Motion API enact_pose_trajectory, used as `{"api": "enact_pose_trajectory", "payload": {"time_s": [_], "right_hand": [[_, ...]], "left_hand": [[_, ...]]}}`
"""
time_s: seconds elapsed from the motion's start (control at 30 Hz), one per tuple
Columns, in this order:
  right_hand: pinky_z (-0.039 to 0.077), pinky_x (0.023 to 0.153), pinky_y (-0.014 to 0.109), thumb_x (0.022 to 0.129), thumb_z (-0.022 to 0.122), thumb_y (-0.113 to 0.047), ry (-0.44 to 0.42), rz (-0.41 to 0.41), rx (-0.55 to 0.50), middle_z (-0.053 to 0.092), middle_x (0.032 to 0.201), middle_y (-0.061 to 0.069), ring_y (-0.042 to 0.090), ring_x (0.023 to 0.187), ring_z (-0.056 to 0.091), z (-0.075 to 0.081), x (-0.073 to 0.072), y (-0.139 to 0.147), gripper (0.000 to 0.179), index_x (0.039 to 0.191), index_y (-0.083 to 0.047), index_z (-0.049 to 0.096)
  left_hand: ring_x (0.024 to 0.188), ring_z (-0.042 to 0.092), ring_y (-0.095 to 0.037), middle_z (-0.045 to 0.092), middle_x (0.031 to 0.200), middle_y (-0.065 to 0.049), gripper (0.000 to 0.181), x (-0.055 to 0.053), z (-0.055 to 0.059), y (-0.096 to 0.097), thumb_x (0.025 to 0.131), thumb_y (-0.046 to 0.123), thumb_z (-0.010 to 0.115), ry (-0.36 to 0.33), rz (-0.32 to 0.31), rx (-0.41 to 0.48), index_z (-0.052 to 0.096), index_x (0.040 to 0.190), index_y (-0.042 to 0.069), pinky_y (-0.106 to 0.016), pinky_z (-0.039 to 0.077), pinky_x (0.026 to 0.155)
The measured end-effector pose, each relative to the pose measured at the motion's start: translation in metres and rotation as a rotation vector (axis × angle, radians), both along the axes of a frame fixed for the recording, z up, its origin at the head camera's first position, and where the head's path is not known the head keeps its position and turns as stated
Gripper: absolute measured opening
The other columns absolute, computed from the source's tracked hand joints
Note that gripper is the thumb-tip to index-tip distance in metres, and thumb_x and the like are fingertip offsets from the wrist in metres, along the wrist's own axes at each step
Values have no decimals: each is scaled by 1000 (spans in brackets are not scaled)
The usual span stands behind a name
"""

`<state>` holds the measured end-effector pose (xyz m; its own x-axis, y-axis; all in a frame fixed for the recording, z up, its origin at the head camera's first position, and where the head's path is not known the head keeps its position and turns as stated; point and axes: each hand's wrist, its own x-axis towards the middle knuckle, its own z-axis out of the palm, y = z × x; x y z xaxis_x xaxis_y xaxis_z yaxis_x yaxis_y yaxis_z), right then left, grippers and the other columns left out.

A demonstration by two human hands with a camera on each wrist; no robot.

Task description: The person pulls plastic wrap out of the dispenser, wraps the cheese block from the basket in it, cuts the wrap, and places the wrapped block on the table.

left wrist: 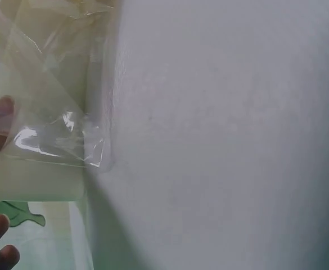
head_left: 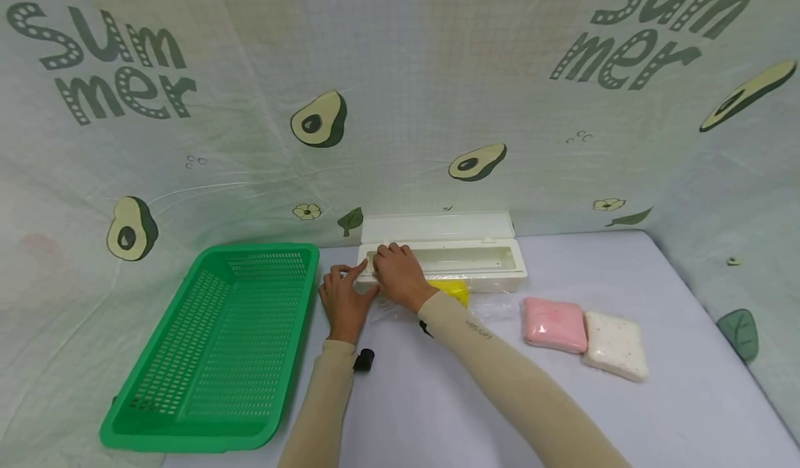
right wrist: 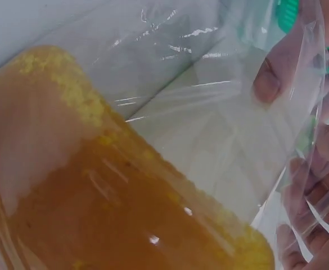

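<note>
My left hand (head_left: 345,303) is at the left end of a long white box (head_left: 440,284) whose lid stands open at the back. Its thumb and fingers are spread around the box's end corner, beside clear plastic film (left wrist: 46,112). Close against it, my right hand (head_left: 400,273) reaches over the box's front edge with bent fingers, pinching the film's left end. A yellow spongy-looking block (right wrist: 113,185) lies under or inside the clear plastic, in front of the box. In the head view, the right wrist partly covers the block. The right fingertips are hidden there.
A green plastic basket (head_left: 294,378) stands to the left of the hands. On the table's right side lie a pink wrapped block (head_left: 555,324) and a white speckled block (head_left: 615,344), touching side by side. A patterned cloth (head_left: 400,107) hangs behind the table.
</note>
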<state>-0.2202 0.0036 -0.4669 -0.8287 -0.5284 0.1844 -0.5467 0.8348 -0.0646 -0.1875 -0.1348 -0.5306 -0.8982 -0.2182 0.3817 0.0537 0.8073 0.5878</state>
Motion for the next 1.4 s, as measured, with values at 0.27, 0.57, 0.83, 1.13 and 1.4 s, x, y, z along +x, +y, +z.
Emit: {"api": "enact_pose_trajectory", "payload": {"time_s": [0.27,0.57,0.83,1.13,1.4], "right_hand": [[48,102,43,102,73,-24,-54,14,-124,68,107,3,24,105,61,-1,-2,5,12,104,-12,76],[48,100,45,97,79,-23,-100,30,-204,70,106,4,25,103,63,-2,-3,12,16,107,-11,77],[46,99,45,95,82,-24,-138,-52,-201,71,105,3,26,104,63,3,0,19,15,106,-13,82],[44,96,49,93,83,-20,-181,-138,-315,74,106,6,30,100,59,8,5,20,9,100,-15,86],[44,92,48,91,74,-12,-128,-258,-354,68,92,7,32,95,57,3,6,13,14,80,-11,83]], "left_hand": [[109,52,-38,59,126,-18,73,4,3,-5,78,26,97,-34,-94,5,68,144,18,-57,37,96],[116,49,-39,55,136,-21,73,7,7,-11,92,41,83,-176,-183,2,56,155,18,-59,35,102],[119,49,-40,54,136,-21,71,5,10,-7,92,46,81,-153,-153,33,60,151,14,-59,35,101],[118,48,-38,54,134,-19,80,3,9,-1,85,47,88,-118,-127,13,61,149,8,-59,33,106],[115,49,-38,54,131,-19,71,3,7,5,84,39,90,-54,-89,-11,66,143,6,-59,35,102]]}}
